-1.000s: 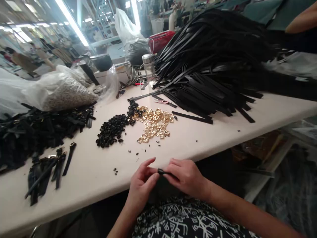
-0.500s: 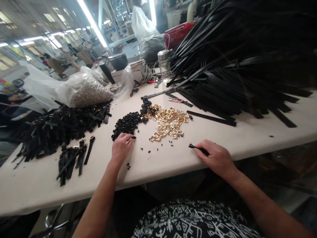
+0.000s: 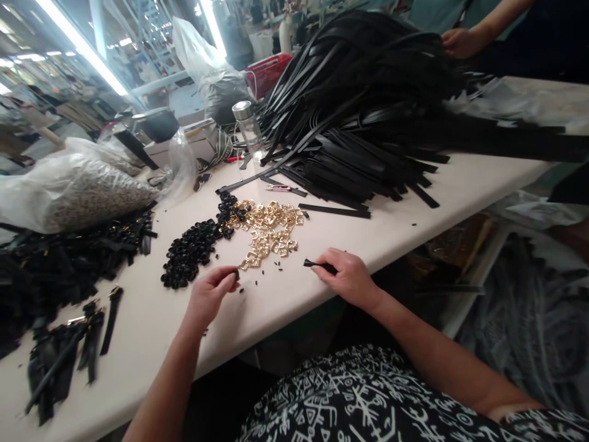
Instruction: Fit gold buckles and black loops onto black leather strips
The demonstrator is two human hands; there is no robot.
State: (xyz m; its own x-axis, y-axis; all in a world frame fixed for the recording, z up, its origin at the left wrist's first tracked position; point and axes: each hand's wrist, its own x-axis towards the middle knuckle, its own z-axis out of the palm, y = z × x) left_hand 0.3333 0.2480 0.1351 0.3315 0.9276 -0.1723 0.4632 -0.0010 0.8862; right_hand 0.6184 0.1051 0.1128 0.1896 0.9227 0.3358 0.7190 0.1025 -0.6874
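Between the thumb and fingers of my left hand (image 3: 212, 293) is a small black loop (image 3: 237, 275), held just above the table. My right hand (image 3: 346, 275) is closed around a black strap (image 3: 324, 266), whose pinched end points left toward the other hand. A heap of small black loops (image 3: 191, 250) lies beyond my left hand. Gold rectangular buckles (image 3: 271, 227) are piled in the middle of the table, between and beyond both hands. A few tiny black bits are scattered on the table near the buckles.
Long black straps (image 3: 350, 159) are heaped at the back right, where another person's hand (image 3: 462, 43) touches them. A glass bottle (image 3: 250, 132) and pink-handled snips (image 3: 278, 188) stand and lie nearer. Left are finished-looking strap pieces (image 3: 59, 350) and a plastic bag (image 3: 83, 190).
My left hand has lifted off the edge of the black loop heap, moving right with a loop in its fingers. My right hand still holds the strap. The view has turned right.
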